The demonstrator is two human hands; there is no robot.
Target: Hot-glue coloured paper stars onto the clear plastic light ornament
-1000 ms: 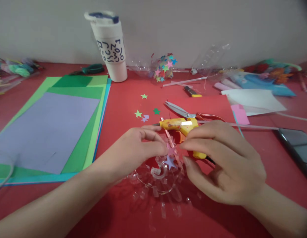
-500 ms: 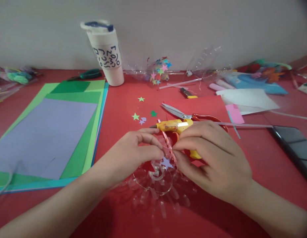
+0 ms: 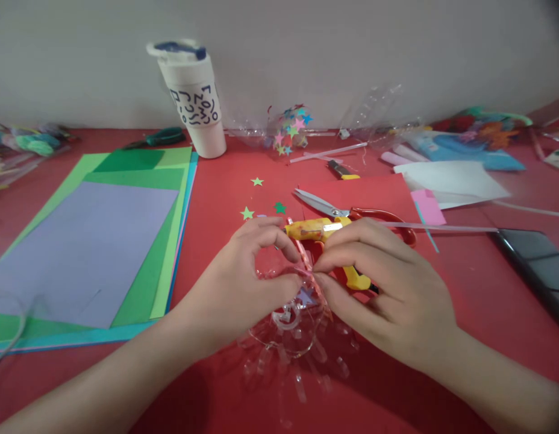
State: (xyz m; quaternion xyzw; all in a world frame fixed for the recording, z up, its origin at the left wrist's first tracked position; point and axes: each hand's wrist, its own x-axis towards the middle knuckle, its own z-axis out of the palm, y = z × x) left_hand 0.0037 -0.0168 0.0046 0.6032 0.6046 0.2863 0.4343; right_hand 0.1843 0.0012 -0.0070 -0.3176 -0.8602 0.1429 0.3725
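Observation:
A thin pink stick wound with shiny pink ribbon [image 3: 321, 292] slants below my hands. My right hand [image 3: 388, 289] pinches it between thumb and forefinger. My left hand [image 3: 256, 265] hovers close on the other side, thumb and forefinger apart, the thumb near a small pink strip [image 3: 303, 271] at the stick. Underneath lie a purple paper star [image 3: 306, 297] and a clear plastic piece with dangling strips and a thin wire loop [image 3: 279, 346]. Just beyond my fingers is a yellow glue gun [image 3: 306, 229], partly covered by my right hand.
Red-handled scissors [image 3: 324, 204] lie behind the glue gun. Small paper stars [image 3: 257, 181] are scattered mid-table. Coloured paper sheets [image 3: 90, 241] are stacked at left. A white tumbler [image 3: 196, 99] stands at the back; a phone [image 3: 539, 265] lies at right.
My left thumb and forefinger have parted, and that hand has risen slightly, covering the small purple star shape on the table. My right hand keeps its pinch on the stick.

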